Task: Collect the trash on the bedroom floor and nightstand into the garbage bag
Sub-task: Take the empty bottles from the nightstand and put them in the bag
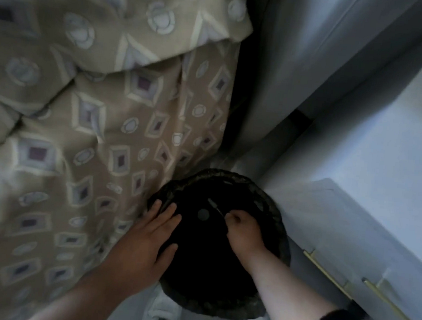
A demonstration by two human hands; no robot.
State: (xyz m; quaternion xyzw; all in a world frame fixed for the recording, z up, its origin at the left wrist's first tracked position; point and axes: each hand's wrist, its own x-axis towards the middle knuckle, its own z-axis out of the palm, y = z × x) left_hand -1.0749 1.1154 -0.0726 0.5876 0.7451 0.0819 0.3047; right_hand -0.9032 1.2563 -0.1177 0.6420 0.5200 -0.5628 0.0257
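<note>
the black plastic garbage bag (216,275), lining a round bin, is seen on the floor between the bed and the nightstand, its mouth rolled wide so trash can be dropped straight in. a thin pale stick-like scrap (215,206) is pinched in the curled fingers of the right hand (243,233) over the dark opening, apparently for release. a small grey disc (203,214) is seen inside. the left hand (146,241) is laid flat and open on the near rim, probably to steady it. the beige patterned bedspread (94,114) hangs alongside; the pale blue nightstand (369,199) stands just beside.
</note>
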